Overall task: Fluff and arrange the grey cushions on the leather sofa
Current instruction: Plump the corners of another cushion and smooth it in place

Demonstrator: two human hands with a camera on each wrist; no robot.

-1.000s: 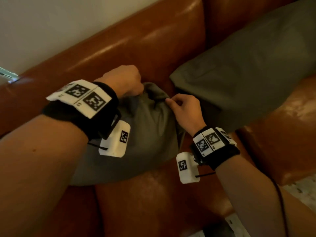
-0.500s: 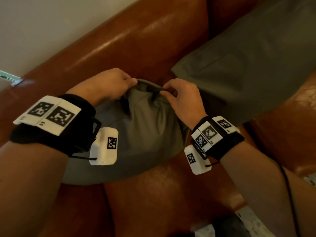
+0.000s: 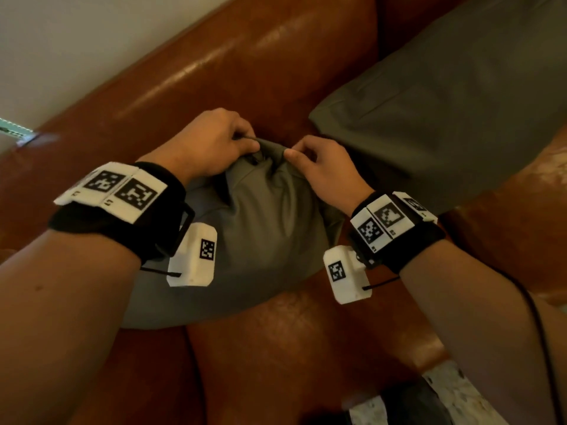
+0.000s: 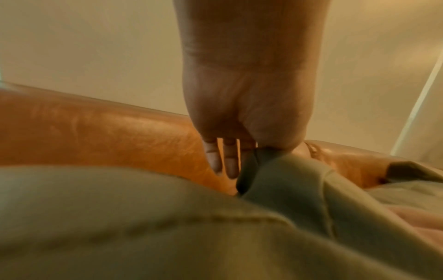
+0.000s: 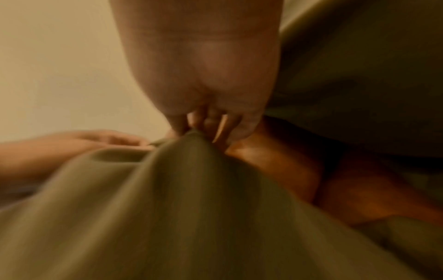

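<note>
A small grey cushion [image 3: 260, 240] lies on the brown leather sofa [image 3: 306, 348], its far edge bunched up. My left hand [image 3: 214, 142] pinches that bunched edge from the left, and my right hand [image 3: 322, 167] pinches it from the right, a short gap between them. In the left wrist view the left hand [image 4: 258, 151] nips the grey fabric [image 4: 275, 180] while the other fingers [image 4: 212, 159] hang straight. The right wrist view is blurred, with the right hand [image 5: 199, 128] pinching a fabric peak [image 5: 191, 161]. A larger grey cushion [image 3: 445, 111] leans at the right.
The sofa backrest [image 3: 230, 72] rises just behind the hands, with a pale wall [image 3: 76, 41] above it. The sofa's right seat part [image 3: 521, 210] lies below the larger cushion. A patch of speckled floor [image 3: 454, 391] shows at the bottom right.
Both hands have come together at the cushion's top edge. The left hand swung in from the left side, and the right hand rose to the same bunched edge.
</note>
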